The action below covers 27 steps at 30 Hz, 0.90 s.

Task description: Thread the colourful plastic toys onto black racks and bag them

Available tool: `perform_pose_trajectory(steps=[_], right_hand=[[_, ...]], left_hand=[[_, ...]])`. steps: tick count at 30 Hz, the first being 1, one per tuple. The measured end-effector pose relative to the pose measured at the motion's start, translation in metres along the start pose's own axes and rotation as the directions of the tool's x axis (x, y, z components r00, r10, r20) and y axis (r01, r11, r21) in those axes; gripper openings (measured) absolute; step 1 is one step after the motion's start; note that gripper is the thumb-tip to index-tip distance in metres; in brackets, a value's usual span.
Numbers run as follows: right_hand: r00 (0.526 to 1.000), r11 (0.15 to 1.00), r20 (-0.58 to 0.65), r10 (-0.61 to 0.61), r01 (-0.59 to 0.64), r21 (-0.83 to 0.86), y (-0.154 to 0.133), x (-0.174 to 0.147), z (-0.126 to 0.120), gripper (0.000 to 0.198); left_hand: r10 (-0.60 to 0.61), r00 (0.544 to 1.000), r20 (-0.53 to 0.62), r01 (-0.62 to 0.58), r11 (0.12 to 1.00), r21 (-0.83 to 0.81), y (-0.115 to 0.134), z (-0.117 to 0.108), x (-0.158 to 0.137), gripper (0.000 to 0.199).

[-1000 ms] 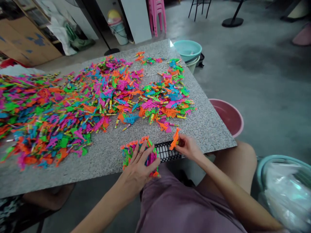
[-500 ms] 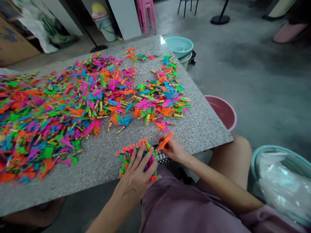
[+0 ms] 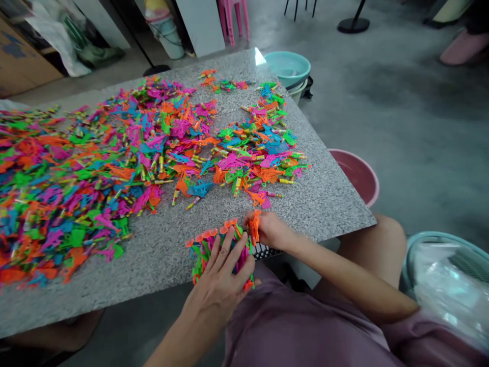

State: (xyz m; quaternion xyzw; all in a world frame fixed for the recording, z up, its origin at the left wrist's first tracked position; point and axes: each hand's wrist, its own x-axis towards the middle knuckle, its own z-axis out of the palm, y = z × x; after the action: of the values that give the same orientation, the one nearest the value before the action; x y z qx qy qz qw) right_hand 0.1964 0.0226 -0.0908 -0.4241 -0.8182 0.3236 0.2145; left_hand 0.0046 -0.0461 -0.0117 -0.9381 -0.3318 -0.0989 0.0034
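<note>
- Right hand (image 3: 273, 232)'s grip is pinching an orange toy (image 3: 254, 227) over the black rack (image 3: 263, 251).
- Left hand (image 3: 221, 275), grip spread loosely, is resting on the toy row (image 3: 201, 251) along the rack.
- Loose toys (image 3: 263, 153) are lying beyond it.

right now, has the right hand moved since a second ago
Yes: the right hand, holding an orange piece, has moved left, away from the near right corner of the table.

Makeshift workroom, smooth grey floor (image 3: 401, 158), speckled table (image 3: 324, 209) heaped with bright plastic pieces (image 3: 275, 145), turquoise basin (image 3: 287, 62), pink stool (image 3: 229, 20)
</note>
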Motion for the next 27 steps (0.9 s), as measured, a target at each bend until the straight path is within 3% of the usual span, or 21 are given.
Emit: perform_pose_trajectory(steps=[3,9,13,16,20,22,25,27], right_hand=[[0.999,0.998,0.053,0.015,-0.012,-0.059,-0.005,0.004,-0.004,0.023],[0.999,0.998,0.039,-0.019,0.016,0.055,0.002,0.0,-0.002,0.02],[0.999,0.994,0.032,-0.023,0.026,-0.104,-0.008,-0.002,0.003,0.014],[0.994,0.984,0.103,0.041,-0.022,-0.177,-0.017,0.006,-0.001,0.016],[0.973,0.99,0.215,0.088,-0.062,-0.128,-0.021,0.019,-0.009,0.016],[0.97,0.99,0.228,0.088,-0.06,-0.126,-0.021,0.018,-0.011,0.014],[0.986,0.979,0.147,0.081,-0.052,-0.196,-0.017,0.007,-0.015,0.018],[0.989,0.948,0.006,0.147,-0.139,-0.286,-0.007,-0.002,-0.023,0.023]], left_hand=[[0.012,1.0,-0.016,-0.011,1.0,0.006,-0.001,0.002,-0.001,0.028],[0.006,1.0,-0.006,-0.007,1.0,-0.014,-0.003,0.007,-0.005,0.03],[-0.024,1.0,-0.011,0.024,0.999,-0.045,-0.001,0.006,-0.007,0.029],[-0.013,0.999,0.031,0.015,0.999,-0.036,-0.002,0.003,-0.008,0.031],[0.098,0.992,0.078,-0.1,0.995,0.021,-0.006,-0.001,-0.005,0.029],[0.101,0.992,0.077,-0.103,0.994,0.021,-0.006,-0.001,-0.003,0.026],[0.051,0.998,0.022,-0.051,0.999,-0.003,-0.005,-0.001,0.0,0.027],[0.046,0.999,-0.001,-0.046,0.999,-0.015,-0.005,-0.001,0.0,0.029]])
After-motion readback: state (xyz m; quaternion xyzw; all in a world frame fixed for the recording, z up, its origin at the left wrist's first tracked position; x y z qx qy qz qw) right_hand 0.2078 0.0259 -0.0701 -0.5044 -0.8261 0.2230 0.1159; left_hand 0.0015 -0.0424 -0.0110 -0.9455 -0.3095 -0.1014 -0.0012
